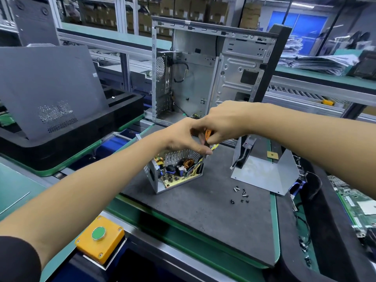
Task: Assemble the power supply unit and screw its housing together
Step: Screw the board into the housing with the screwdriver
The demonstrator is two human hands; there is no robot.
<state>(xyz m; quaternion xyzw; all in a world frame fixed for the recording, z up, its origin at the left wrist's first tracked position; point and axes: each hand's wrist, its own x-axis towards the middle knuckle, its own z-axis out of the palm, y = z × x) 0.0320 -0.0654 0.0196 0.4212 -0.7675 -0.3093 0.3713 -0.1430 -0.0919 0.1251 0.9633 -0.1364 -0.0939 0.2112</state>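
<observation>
2 hands meet just above the frame's middle. 1 open power supply box (173,174), shiny gray metal w/ slots in its back wall, sits tilted on the dark gray mat (203,220) a bit below center; inside is 1 yellowish circuit board (176,180) w/ 1 copper wire ring (187,162) and a bunch of colored wires. 1 bent metal cover (264,174), smooth and gray, shaped like a folded sheet, stands to the right of the box, apart from it. About 7 small dark screws (241,195) lie loose on the mat between box and cover, lower right of center. 1 tall open PC case (203,74), bare metal w/ holes, stands upright at top center. 1 flat gray side panel (48,88) w/ a patch of tiny holes leans at upper left. 1 yellow button box (100,240) w/ 1 round green button is at bottom left. Left hand (183,137): fingers curled down, tips pinching at the top back corner of the box where the wires come up; can't tell exactly what the tips grip. Right hand (225,121): clenched round an orange-handled screwdriver (208,135), touching the left hand, right above the box. Green circuit boards (360,206) lie at far right edge.
</observation>
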